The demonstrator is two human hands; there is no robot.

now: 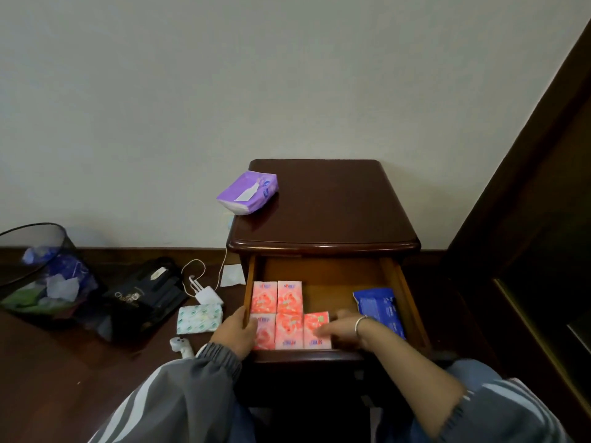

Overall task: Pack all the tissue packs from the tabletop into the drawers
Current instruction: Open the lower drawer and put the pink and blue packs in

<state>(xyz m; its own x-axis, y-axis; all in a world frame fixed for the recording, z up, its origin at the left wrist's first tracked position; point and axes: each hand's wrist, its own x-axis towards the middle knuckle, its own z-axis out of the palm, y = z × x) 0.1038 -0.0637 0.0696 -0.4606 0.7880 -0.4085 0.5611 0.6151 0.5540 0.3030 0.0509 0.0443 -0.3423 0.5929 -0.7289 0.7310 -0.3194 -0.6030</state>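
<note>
The top drawer (407, 302) of a dark wooden nightstand (335, 206) is pulled out. Several pink tissue packs (289, 311) lie flat in two rows at its left. A blue pack (379, 306) lies at its right side. My left hand (238, 330) rests on the drawer's left front corner, its fingers touching the nearest pink pack. My right hand (342, 329), with a bracelet on the wrist, lies over the rightmost pink pack (315, 327), fingers stretched flat on it. A purple tissue pack (248, 192) sits on the nightstand's top at the left edge.
On the dark floor to the left lie a green-patterned pack (200, 318), a white charger with cable (206, 294), a black bag (144, 297), a small white object (180, 345) and a black bin (41, 273) with rubbish. Dark wooden furniture (527, 219) stands at the right.
</note>
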